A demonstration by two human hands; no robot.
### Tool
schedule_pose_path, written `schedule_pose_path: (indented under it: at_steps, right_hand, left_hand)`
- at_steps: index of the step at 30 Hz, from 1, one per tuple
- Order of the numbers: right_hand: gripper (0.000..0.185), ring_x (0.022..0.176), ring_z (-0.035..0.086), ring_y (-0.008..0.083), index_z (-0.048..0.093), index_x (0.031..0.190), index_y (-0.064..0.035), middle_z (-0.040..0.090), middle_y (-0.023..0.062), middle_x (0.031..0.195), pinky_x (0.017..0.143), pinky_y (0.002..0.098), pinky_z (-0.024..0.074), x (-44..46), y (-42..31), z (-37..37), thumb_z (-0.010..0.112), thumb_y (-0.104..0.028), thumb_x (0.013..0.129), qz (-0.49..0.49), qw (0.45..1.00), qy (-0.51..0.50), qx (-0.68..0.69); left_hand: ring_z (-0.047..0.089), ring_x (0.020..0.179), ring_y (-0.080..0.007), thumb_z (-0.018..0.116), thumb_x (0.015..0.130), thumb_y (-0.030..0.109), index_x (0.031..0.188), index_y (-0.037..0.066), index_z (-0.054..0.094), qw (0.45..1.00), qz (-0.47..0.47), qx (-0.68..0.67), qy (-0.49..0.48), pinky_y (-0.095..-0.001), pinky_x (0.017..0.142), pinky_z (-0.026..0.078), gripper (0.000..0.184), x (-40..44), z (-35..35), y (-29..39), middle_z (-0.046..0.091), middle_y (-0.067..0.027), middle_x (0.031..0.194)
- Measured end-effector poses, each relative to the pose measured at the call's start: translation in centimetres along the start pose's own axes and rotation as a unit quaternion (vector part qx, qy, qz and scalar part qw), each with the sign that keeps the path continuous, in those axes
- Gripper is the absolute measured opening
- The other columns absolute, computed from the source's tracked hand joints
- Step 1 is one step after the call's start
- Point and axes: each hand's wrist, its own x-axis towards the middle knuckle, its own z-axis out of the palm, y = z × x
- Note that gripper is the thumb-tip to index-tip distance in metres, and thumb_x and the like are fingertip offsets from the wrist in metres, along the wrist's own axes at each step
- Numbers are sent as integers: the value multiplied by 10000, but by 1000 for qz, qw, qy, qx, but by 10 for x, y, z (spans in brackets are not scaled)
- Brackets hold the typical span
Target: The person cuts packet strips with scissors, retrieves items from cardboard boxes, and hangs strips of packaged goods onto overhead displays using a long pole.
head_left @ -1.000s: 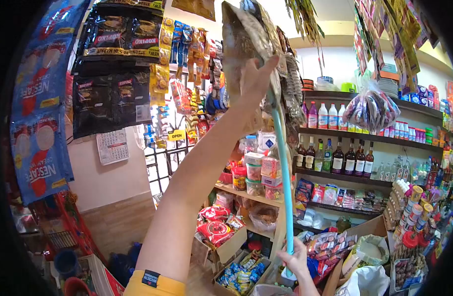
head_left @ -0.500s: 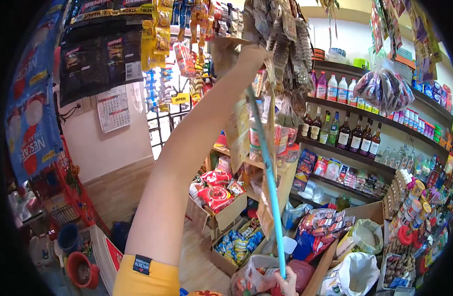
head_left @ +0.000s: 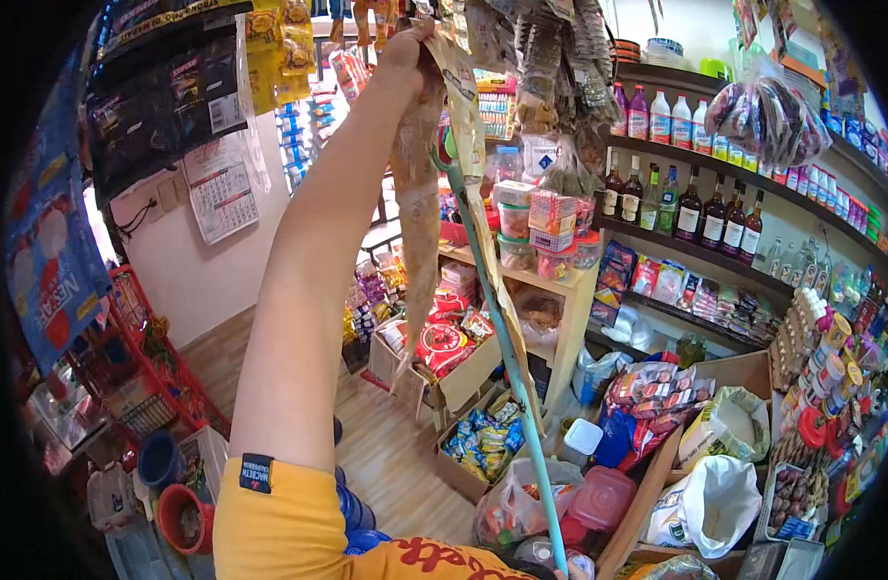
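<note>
My left hand (head_left: 410,46), at the end of a raised arm in a yellow sleeve, is closed around the top of a long, brownish, partly see-through strip (head_left: 420,203). That strip hangs in two lengths, one of them with printing near its top. Beside it slants a teal pole (head_left: 513,362) with a green hooked end (head_left: 446,150). At the bottom edge my right hand (head_left: 573,568) grips the pole's lower end, mostly cut off by the frame. Strips of hanging sachets (head_left: 560,77) are right of my left hand.
Shelves of bottles (head_left: 695,217) line the right wall. Below stand a carton of red packs (head_left: 463,377), a box of blue and yellow packets (head_left: 487,440) and open sacks (head_left: 710,512). Black coffee packs (head_left: 168,97) hang at left, near a wall calendar (head_left: 221,188).
My left hand has moved up and left with the strip, which now hangs more freely. The pole's hooked end has shifted left and shows clearly. My right hand has sunk lower in view.
</note>
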Motion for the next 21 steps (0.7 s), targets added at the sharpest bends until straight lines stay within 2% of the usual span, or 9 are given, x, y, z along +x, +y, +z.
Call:
schedule_pose_path:
  at_steps: [4, 7, 8, 11, 12, 17, 19, 20, 21]
  right_hand:
    - [282, 636, 563, 213, 595, 1064, -112, 600, 138, 747, 616, 343, 445, -12, 2, -17, 573, -286, 843, -16, 999, 10, -41]
    - [312, 640, 579, 236, 597, 1096, -127, 611, 161, 757, 628, 362, 453, -24, 5, -34, 566, -313, 848, -30, 996, 22, -81]
    - [322, 641, 585, 243, 598, 1107, -131, 615, 169, 760, 633, 369, 455, -28, 5, -39, 564, -322, 850, -36, 995, 24, -91]
    - [352, 645, 601, 266, 600, 1139, -146, 626, 192, 770, 646, 388, 463, -33, 12, -49, 556, -349, 855, -35, 994, 19, -99]
    - [301, 627, 575, 234, 596, 1088, -130, 607, 157, 744, 617, 362, 449, -31, 17, -50, 563, -309, 849, -25, 996, 10, -87]
    - [66, 538, 447, 73, 572, 837, -51, 509, -14, 611, 473, 230, 382, 2, 47, -35, 595, -111, 821, 15, 999, -37, -21]
    - [39, 511, 441, 61, 570, 825, -62, 490, -27, 576, 442, 233, 369, 19, 37, -30, 581, -99, 829, -5, 999, -36, -25]
    - [30, 498, 438, 55, 569, 819, -67, 480, -33, 559, 426, 235, 363, 26, 32, -27, 574, -93, 834, -14, 999, -35, -27]
    - [33, 498, 433, 48, 567, 815, -64, 477, -32, 562, 426, 233, 362, 34, 35, -20, 571, -91, 835, 10, 999, -44, -21]
  left_hand:
    - [576, 955, -319, 531, 867, 334, 1005, 3, 556, 1000, 0, 19, 12, -491, 924, 393, 360, 12, -9, 3, 618, -160, 984]
    - [601, 785, -303, 431, 916, 323, 922, 16, 547, 991, 57, 31, -114, -439, 734, 493, 328, 32, -30, 9, 604, -139, 782]
    - [596, 770, -344, 402, 919, 366, 941, -5, 540, 991, 14, -1, -137, -463, 736, 491, 397, 40, -38, 13, 609, -175, 840]
    - [596, 786, -353, 400, 914, 389, 963, -15, 532, 997, 18, 9, -80, -469, 750, 489, 428, 25, -22, 25, 607, -181, 858]
    - [594, 811, -356, 402, 912, 392, 990, -16, 528, 989, -25, -1, -143, -468, 768, 486, 434, 23, -25, 28, 608, -184, 877]
    - [582, 897, -358, 427, 911, 353, 1029, 20, 530, 987, -17, -45, -155, -489, 844, 462, 367, 7, 4, 36, 605, -186, 937]
    - [574, 932, -357, 430, 914, 334, 1039, 29, 528, 982, -49, -59, -172, -501, 859, 453, 344, 5, 11, 36, 602, -188, 971]
    - [562, 973, -361, 411, 922, 311, 1056, 11, 517, 977, 26, -81, -198, -499, 889, 437, 346, 6, 14, 31, 590, -197, 1024]
    - [557, 983, -363, 407, 924, 316, 1059, 10, 513, 976, 5, -86, -200, -496, 897, 434, 351, 2, 22, 29, 581, -202, 1041]
